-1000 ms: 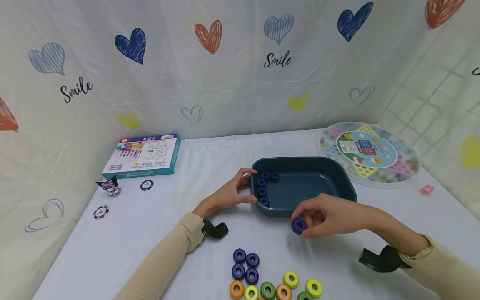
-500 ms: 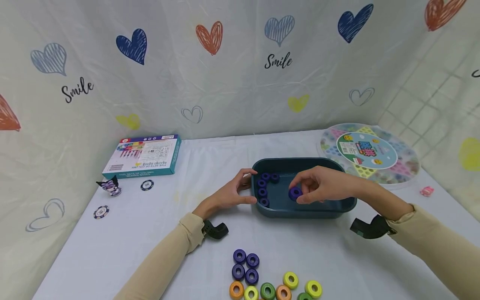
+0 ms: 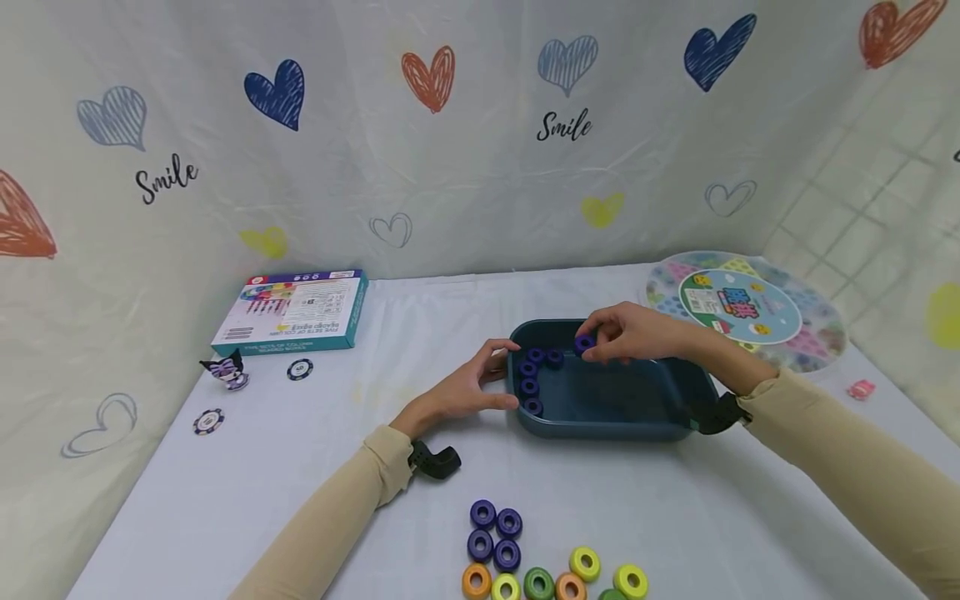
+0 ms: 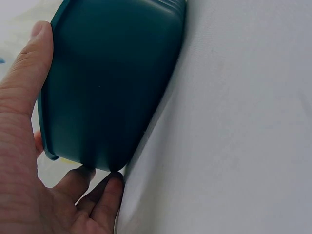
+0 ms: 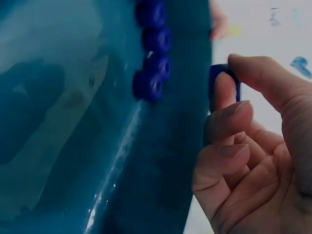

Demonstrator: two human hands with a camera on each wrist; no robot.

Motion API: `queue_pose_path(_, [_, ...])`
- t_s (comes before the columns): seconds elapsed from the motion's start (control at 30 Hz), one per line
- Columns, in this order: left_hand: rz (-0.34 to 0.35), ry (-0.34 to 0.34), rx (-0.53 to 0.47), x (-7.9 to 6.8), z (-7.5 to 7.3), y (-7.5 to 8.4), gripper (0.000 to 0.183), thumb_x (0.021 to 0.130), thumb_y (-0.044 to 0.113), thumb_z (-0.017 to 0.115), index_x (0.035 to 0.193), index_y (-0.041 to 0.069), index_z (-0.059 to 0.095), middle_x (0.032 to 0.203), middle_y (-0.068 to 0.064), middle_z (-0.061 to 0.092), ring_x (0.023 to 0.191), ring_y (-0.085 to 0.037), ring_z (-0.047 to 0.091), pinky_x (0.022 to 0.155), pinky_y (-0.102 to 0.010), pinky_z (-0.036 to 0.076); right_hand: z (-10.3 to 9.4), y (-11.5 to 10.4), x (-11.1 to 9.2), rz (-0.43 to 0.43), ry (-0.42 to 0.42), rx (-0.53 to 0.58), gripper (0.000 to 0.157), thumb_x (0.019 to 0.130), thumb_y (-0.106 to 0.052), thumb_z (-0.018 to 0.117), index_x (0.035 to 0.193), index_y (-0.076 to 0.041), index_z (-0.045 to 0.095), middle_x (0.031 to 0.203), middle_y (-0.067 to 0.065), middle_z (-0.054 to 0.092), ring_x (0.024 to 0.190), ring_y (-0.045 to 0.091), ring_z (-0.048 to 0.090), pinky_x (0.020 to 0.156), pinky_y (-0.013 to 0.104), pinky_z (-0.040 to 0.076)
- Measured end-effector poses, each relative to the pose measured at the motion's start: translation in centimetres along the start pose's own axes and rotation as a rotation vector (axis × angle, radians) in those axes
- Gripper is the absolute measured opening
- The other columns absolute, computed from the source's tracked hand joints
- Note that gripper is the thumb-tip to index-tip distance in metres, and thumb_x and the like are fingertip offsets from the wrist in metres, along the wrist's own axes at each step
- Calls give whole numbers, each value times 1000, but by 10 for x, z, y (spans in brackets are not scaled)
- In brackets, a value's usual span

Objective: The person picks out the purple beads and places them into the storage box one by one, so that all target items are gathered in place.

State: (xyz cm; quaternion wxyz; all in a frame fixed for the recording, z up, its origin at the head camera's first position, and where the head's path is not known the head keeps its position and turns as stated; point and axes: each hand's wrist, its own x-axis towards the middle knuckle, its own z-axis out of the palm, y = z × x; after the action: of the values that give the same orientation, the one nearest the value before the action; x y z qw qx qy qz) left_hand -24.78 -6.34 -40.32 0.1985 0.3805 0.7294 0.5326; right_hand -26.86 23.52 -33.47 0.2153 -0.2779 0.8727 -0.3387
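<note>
At the left end of a dark teal tray (image 3: 607, 429), five purple rings (image 3: 529, 380) are sitting in a line that is running along the end wall and bending round the far corner. The right hand (image 3: 630, 333) is holding a sixth purple ring (image 3: 579, 346) — thumb and forefinger are pinching it, the other fingers curling in behind — close to the tray's far wall, to the right of the five; whether it is touching the tray cannot be told. The left hand (image 3: 467, 390) is gripping the tray's left end, thumb and fingers spreading just wide enough to be clasping it from near and far sides. Nearer the person, four more purple rings (image 3: 507, 543) are lying on the white-covered worktop (image 3: 360, 517) in a tight cluster, and below them seven coloured rings are showing fully or in part: two orange, three yellow, two green, some being cut off by the lower edge. Farther off on the left, one flat box (image 3: 292, 312), two chips (image 3: 292, 374) and one small figurine (image 3: 228, 375) are resting; on the right, one round patterned board (image 3: 738, 304) and one little pink object (image 3: 861, 389) are lying — two black wrist devices (image 3: 438, 464) are also showing, one per arm.
</note>
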Motion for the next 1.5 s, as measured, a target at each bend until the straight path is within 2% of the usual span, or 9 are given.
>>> queue_pose_path(0.17, [-9, -14, 8, -1, 0, 0, 83, 78, 39, 69, 136, 6, 19, 144, -23, 21, 130, -30, 27, 104, -44, 25, 1, 6, 14, 52, 2, -61, 38, 83, -29, 65, 111, -5, 56, 71, 10, 63, 56, 24, 57, 49, 31, 48])
queue_pose_path(0.4, [-10, -1, 14, -1, -1, 0, 83, 78, 43, 68, 136, 9, 20, 144, -23, 21, 130, -30, 27, 104, -44, 25, 5, 4, 26, 132, -76, -186, 41, 83, -27, 65, 109, 4, 55, 66, 3, 65, 59, 17, 62, 51, 30, 51])
queue_pose_path(0.57, [-24, -2, 23, -1, -2, 0, 81, 78, 41, 68, 136, 10, 21, 144, -20, 22, 129, -28, 31, 104, -43, 26, 11, 6, 31, 167, -106, -165, 46, 83, -22, 65, 112, 11, 51, 68, 5, 66, 60, 19, 64, 54, 30, 53])
queue_pose_path(0.87, [-31, 18, 20, -1, -1, 2, 80, 77, 42, 69, 135, 12, 23, 144, -18, 23, 128, -25, 32, 104, -43, 27, 14, 7, 34, 150, -90, -146, 47, 83, -18, 64, 113, 16, 50, 71, 7, 67, 61, 18, 65, 59, 28, 54])
queue_pose_path(1.1, [-40, 22, 22, -2, -1, 0, 81, 77, 42, 69, 136, 11, 23, 145, -18, 22, 127, -26, 33, 104, -43, 27, 13, 6, 33, 149, -82, -123, 43, 84, -15, 63, 111, 16, 52, 76, 9, 68, 65, 20, 66, 63, 30, 54])
queue_pose_path(1.3, [-38, 25, 16, -3, 0, -1, 79, 77, 42, 69, 135, 14, 24, 144, -18, 22, 127, -26, 33, 104, -43, 27, 11, 3, 29, 156, -80, -100, 42, 85, -14, 62, 112, 16, 51, 80, 12, 68, 67, 22, 66, 62, 30, 54])
queue_pose_path(1.5, [-24, 14, 22, -2, -2, 0, 79, 78, 39, 69, 136, 12, 23, 144, -18, 23, 127, -26, 33, 104, -43, 27, 7, -17, 20, 84, -44, -187, 32, 87, -16, 60, 108, 8, 56, 81, 10, 66, 63, 19, 64, 59, 27, 53])
